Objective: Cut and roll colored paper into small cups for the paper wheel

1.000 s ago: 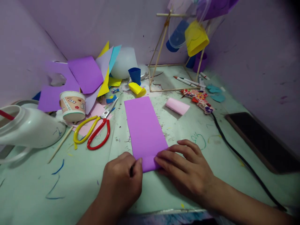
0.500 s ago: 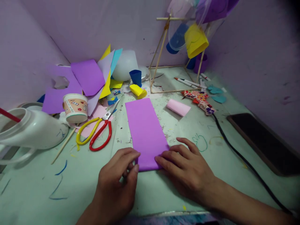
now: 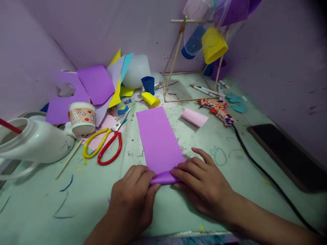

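Observation:
A long strip of purple paper (image 3: pixel 160 139) lies on the table, its near end rolled over into a narrow tube. My left hand (image 3: pixel 135 195) pinches the left end of that roll between thumb and fingers. At the roll's right end, my right hand (image 3: pixel 201 183) grips it with the fingertips on top; its thumb is mostly hidden and the little finger is raised. Beyond the strip's right edge rests a rolled pink paper tube (image 3: pixel 195 117). To the left lie scissors (image 3: pixel 113 136) with one yellow and one red handle, blades slightly apart.
A paper cup (image 3: pixel 82 118), a white jug (image 3: pixel 48 139) and purple paper sheets (image 3: pixel 95 84) stand or lie at left. Behind rises a wooden stick frame (image 3: pixel 176 58) with hanging paper tubes. On the right are a glue gun in floral cloth (image 3: pixel 217 110), its black cord (image 3: pixel 265 173) and a phone (image 3: pixel 288 156).
The near end of the purple paper has been turned up into a clearer roll. My left hand has shifted slightly right and closed on its left end; my right hand stays nearly in place.

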A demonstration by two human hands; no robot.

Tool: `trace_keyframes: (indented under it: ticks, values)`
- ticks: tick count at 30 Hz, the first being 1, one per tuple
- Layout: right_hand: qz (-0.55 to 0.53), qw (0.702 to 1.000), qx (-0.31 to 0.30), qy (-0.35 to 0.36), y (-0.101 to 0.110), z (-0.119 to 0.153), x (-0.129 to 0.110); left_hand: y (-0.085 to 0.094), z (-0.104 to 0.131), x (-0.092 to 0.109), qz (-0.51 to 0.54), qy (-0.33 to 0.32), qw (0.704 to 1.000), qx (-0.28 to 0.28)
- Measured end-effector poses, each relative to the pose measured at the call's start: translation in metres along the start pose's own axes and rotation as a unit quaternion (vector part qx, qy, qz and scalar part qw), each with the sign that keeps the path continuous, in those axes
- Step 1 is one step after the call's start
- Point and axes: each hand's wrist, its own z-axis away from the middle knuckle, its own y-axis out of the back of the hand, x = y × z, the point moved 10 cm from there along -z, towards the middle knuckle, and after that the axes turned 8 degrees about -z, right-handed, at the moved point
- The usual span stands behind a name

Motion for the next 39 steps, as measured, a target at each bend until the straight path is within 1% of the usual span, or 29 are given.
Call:
trace_keyframes:
  ticks: [4, 7, 10, 11, 13, 14, 16, 18, 21, 24, 26, 29, 31, 36, 39]
  values:
    - [-0.045, 0.998, -0.029, -0.025, -0.001, -0.009, 0.009, -0.007, -0.004, -0.009, 0.014, 0.059, 0.997, -0.038]
    - [-0.093, 0.993, -0.060, -0.039, -0.004, -0.018, 0.016, -0.011, -0.009, -0.019, 0.011, 0.125, 0.989, -0.074]
    - [-0.117, 0.987, -0.081, -0.076, -0.007, -0.024, 0.025, -0.019, -0.011, -0.036, 0.013, 0.213, 0.966, -0.143]
    - [-0.117, 0.985, -0.084, -0.092, -0.007, -0.025, 0.028, -0.022, -0.012, -0.041, 0.018, 0.234, 0.958, -0.168]
    - [-0.112, 0.982, -0.089, -0.121, -0.009, -0.024, 0.033, -0.025, -0.016, -0.046, 0.032, 0.249, 0.947, -0.202]
    - [-0.111, 0.981, -0.090, -0.132, -0.010, -0.024, 0.035, -0.026, -0.018, -0.047, 0.042, 0.248, 0.945, -0.210]
    - [-0.110, 0.979, -0.087, -0.145, -0.010, -0.023, 0.037, -0.025, -0.021, -0.049, 0.075, 0.247, 0.945, -0.202]
    - [-0.107, 0.980, -0.084, -0.147, -0.010, -0.024, 0.038, -0.022, -0.020, -0.052, 0.117, 0.259, 0.943, -0.173]
    - [-0.105, 0.980, -0.084, -0.144, -0.010, -0.026, 0.038, -0.016, -0.012, -0.059, 0.156, 0.284, 0.939, -0.118]
    - [-0.111, 0.981, -0.071, -0.145, -0.009, -0.027, 0.041, -0.010, 0.000, -0.067, 0.154, 0.310, 0.936, -0.069]
    - [-0.117, 0.980, -0.065, -0.146, -0.010, -0.027, 0.043, -0.007, 0.003, -0.068, 0.135, 0.300, 0.943, -0.043]
    - [-0.117, 0.979, -0.070, -0.151, -0.013, -0.026, 0.047, -0.001, 0.003, -0.057, 0.081, 0.236, 0.968, -0.003]
    - [-0.113, 0.979, -0.074, -0.155, -0.014, -0.026, 0.050, 0.000, 0.003, -0.048, 0.037, 0.198, 0.979, 0.005]
    - [-0.095, 0.980, -0.085, -0.153, -0.017, -0.027, 0.054, -0.008, 0.006, -0.033, -0.056, 0.147, 0.986, -0.049]
    - [-0.084, 0.978, -0.090, -0.166, -0.016, -0.028, 0.058, -0.009, 0.006, -0.030, -0.083, 0.154, 0.982, -0.077]
